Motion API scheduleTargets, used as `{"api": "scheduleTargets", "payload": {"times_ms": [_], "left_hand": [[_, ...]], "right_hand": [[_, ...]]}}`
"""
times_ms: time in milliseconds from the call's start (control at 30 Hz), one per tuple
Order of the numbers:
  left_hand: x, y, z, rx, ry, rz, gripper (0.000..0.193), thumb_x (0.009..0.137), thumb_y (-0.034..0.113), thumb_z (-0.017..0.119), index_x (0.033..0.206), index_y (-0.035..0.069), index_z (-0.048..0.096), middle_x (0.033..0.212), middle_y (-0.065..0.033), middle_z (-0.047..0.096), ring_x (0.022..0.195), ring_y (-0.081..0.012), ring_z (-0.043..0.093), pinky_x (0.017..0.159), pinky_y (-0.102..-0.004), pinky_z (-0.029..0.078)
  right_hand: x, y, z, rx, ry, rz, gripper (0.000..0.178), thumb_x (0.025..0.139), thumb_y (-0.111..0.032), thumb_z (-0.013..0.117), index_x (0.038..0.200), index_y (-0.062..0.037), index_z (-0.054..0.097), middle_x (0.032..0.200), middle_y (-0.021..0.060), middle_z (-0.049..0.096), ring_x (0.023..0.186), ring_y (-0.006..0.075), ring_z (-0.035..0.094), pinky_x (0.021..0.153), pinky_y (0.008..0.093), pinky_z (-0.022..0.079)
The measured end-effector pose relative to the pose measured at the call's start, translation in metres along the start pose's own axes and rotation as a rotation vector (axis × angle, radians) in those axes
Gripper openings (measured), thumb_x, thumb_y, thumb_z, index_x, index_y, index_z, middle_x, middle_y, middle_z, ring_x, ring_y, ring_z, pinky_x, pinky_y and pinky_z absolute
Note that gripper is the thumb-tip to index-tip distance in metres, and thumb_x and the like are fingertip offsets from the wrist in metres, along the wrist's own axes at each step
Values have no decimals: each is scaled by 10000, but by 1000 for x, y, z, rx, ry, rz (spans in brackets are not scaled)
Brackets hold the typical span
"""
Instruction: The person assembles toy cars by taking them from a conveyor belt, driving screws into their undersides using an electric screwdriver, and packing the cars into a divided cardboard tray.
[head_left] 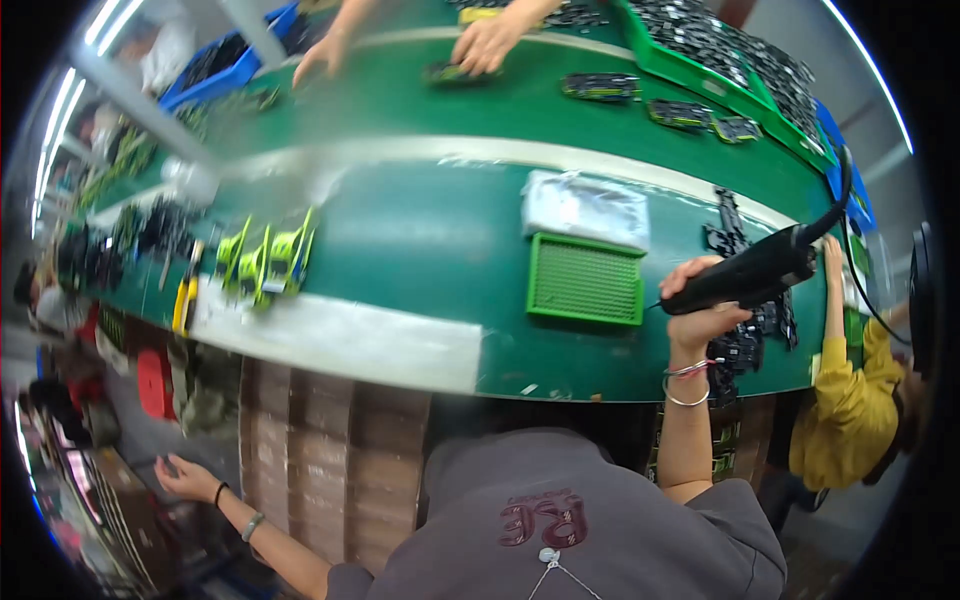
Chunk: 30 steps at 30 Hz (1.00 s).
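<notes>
My right hand (700, 300) is wrapped around a black electric screwdriver (745, 272), held tilted over the right side of the workbench; its thin tip points left. Just left of it lies a green tray (585, 280) with a grid of small holes, and behind that a clear plastic bag (585, 208). Black plastic parts (738, 350) are piled under and beside my right wrist. My left hand (182, 479) hangs low at the far left, off the bench, with fingers apart and nothing in them. On the bench's left stand several lime-green and black parts (265, 258).
A yellow-handled tool (184, 300) lies by a white sheet (335, 335) along the front edge. Across the bench, another person's hands (487, 45) handle a part. Green bins (700, 70) of black parts line the far right. A person in yellow (845, 420) sits at right.
</notes>
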<state>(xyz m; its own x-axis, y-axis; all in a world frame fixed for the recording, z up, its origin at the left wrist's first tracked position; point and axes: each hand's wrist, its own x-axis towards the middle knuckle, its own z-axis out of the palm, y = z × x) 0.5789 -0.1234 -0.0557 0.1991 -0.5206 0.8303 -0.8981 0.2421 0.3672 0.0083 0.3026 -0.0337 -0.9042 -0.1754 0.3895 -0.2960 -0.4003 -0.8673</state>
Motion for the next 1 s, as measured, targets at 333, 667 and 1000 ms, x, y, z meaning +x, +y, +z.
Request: {"api": "scheduleTargets", "payload": {"times_ms": [333,667,1000], "left_hand": [[-73,547,55,-1166,-792,957,296,738,111,678,1010,46,582,1113,-186,556,1061,-349,508,935,-413,377],[-228,773,166,-1110,-1128,1204,394,768,210,651,1103,73,497,1141,-164,498,1078,-349,469,937,-404,393],[-210,731,142,-1278,-1151,1169,342,740,163,692,994,27,509,966,-160,567,918,-323,546,806,-372,443]], "right_hand": [[-7,-5,-21,12,68,0,930,565,-927,291,806,-41,435,581,66,464,501,167,485,499,280,427],[-9,-4,-18,24,14,86,936,576,-928,267,823,-41,436,591,72,493,508,164,503,525,276,442],[-5,-5,-22,167,75,70,743,720,-761,365,828,-33,468,615,74,497,543,159,500,517,267,429]]}}
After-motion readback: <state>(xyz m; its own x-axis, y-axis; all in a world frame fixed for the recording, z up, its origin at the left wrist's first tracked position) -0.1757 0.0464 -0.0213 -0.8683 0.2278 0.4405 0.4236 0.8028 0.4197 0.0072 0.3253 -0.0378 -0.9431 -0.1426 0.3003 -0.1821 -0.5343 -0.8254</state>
